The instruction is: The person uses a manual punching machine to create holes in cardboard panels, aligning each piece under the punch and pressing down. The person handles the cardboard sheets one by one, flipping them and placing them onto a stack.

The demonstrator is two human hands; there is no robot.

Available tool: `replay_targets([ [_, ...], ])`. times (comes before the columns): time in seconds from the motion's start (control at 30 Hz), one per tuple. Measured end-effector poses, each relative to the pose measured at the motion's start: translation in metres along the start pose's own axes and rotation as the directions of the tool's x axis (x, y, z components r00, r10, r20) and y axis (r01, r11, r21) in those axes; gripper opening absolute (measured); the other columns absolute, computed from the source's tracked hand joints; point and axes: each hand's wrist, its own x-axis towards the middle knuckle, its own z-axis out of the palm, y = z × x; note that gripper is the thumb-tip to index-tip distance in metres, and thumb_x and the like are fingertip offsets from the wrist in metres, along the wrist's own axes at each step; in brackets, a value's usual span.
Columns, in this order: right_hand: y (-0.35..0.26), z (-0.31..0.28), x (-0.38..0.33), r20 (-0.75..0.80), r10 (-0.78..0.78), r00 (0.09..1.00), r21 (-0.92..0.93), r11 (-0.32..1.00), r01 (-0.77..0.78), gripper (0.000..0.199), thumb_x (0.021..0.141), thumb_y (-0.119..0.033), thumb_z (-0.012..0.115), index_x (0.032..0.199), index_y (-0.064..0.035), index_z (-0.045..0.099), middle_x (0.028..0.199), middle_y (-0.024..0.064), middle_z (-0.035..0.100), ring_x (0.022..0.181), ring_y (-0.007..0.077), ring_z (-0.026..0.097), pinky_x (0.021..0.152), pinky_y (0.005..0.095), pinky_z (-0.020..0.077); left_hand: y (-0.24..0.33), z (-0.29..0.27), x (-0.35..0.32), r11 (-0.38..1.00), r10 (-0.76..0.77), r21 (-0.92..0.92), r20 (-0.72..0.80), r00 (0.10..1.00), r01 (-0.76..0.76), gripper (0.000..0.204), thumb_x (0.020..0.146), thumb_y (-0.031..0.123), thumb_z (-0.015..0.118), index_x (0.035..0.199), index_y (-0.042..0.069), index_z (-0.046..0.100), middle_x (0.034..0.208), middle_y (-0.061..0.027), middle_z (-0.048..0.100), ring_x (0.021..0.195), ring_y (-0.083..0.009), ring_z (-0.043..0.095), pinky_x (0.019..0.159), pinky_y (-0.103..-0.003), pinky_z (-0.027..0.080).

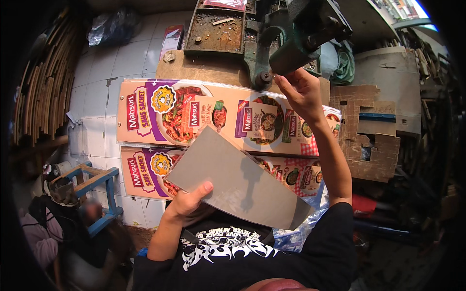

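Lying at a slant over the two printed panels, the upper one (228,114) and the lower one (141,169), the plain grey sheet (238,179) is held at its lower-left edge by the left hand (190,200), thumb pressed on the upper face and the other fingers hidden underneath. It looks thin and light — probably stiff enough to carry from one edge, yet likely to flex toward the far end, where its outline curves. The smooth face could be a little slippery, and corners would probably crease first, so a broad grip along the long edge suits it better than a corner pinch. The right hand (302,92) is at the green press (293,56), thumb and forefinger close together by its small round die (264,77); whether they pinch anything, I cannot tell.
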Motion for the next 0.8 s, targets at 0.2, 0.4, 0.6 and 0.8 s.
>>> replay_targets([
  [0.2,-0.006,0.015,0.003,-0.064,-0.198,0.978,-0.210,0.961,0.181,0.009,0.085,-0.005,0.068,0.090,0.0019,0.065,0.077,0.0050,0.065,0.069,0.0092,0.061,0.064,0.0238,0.0491,-0.001,-0.002,-0.001,0.999,0.034,-0.007,0.016,0.999,-0.034,0.047,0.092,0.014,0.058,0.133,-0.003,0.042,0.124,-0.0128,0.055,0.114,-0.0214,0.053,0.098,-0.035,0.043],
  [0.4,-0.008,0.017,0.003,-0.040,-0.304,0.952,-0.355,0.894,0.271,0.011,0.082,-0.003,0.071,0.090,0.0004,0.065,0.079,0.0072,0.065,0.070,0.0141,0.064,0.066,0.0269,0.0503,-0.003,-0.006,0.000,0.999,0.032,-0.015,0.029,0.999,-0.031,0.046,0.092,0.012,0.057,0.134,-0.003,0.042,0.125,-0.0116,0.054,0.117,-0.0197,0.050,0.100,-0.035,0.040],
  [0.6,-0.001,0.017,0.004,-0.024,-0.363,0.931,-0.412,0.852,0.322,0.013,0.079,-0.001,0.072,0.090,-0.0004,0.065,0.080,0.0084,0.066,0.072,0.0191,0.064,0.066,0.0298,0.0493,0.001,-0.008,0.001,0.999,0.002,0.048,0.047,0.999,-0.005,0.046,0.092,0.012,0.058,0.133,-0.003,0.043,0.124,-0.0107,0.054,0.115,-0.0184,0.050,0.098,-0.033,0.041],
  [0.8,-0.001,0.018,0.003,-0.007,-0.384,0.923,-0.380,0.855,0.353,0.016,0.078,0.004,0.071,0.092,0.0001,0.065,0.083,0.0089,0.067,0.080,0.0205,0.065,0.071,0.0294,0.0499,-0.001,-0.008,0.002,0.998,0.012,0.057,0.045,0.999,-0.014,0.045,0.092,0.012,0.058,0.132,-0.003,0.044,0.122,-0.0102,0.055,0.112,-0.0179,0.051,0.096,-0.033,0.042],
])
